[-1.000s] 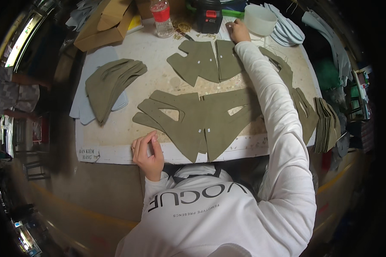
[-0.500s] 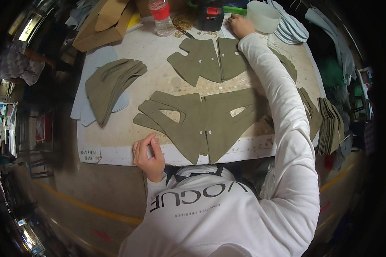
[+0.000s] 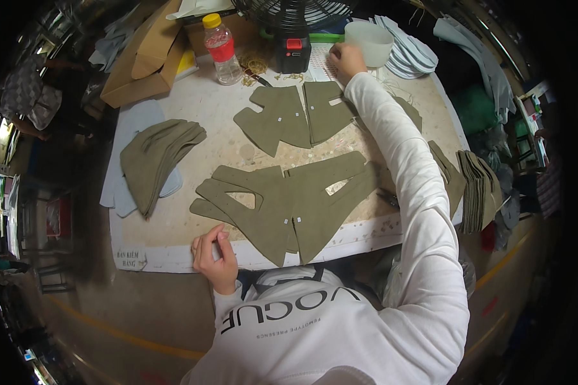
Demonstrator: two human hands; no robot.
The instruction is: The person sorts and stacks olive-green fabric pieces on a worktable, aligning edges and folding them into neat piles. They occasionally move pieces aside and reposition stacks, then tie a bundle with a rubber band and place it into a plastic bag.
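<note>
And here's the right hand, stretched to the far side, fingers bunched at the right edge of the printed sheet; whether they pinch anything, I can't tell. The sheet lies just left of those fingertips, while the upper right olive piece sits nearer the body, its straight inner edge running roughly front to back. The left hand, curled loosely at the table's front edge, contents unclear, is well away from the sheet but just beside the lower left olive piece.
</note>
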